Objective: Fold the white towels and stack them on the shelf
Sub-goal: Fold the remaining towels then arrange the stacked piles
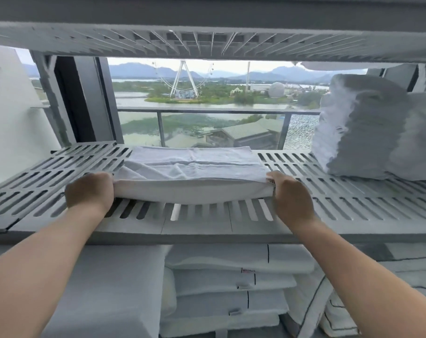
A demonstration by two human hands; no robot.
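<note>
Gripping the folded white towel (pixel 192 173) by its ends, near-centre on the slatted shelf (pixel 353 204), left hand (pixel 89 193) and right hand (pixel 291 198) may skew its folds if released unevenly.

Room is left on the shelf (pixel 61 172) left of the folded towel (pixel 192 172); the right is narrowed by a towel stack (pixel 367 128), overhead by an upper shelf (pixel 207 42).

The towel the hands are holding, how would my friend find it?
Find the grey slotted shelf with the big wheel outside behind it. In its middle is a folded white towel, held at its ends by the left hand and right hand. Unlike the tall towel pile at the shelf's right end, it is low and gripped.
</note>
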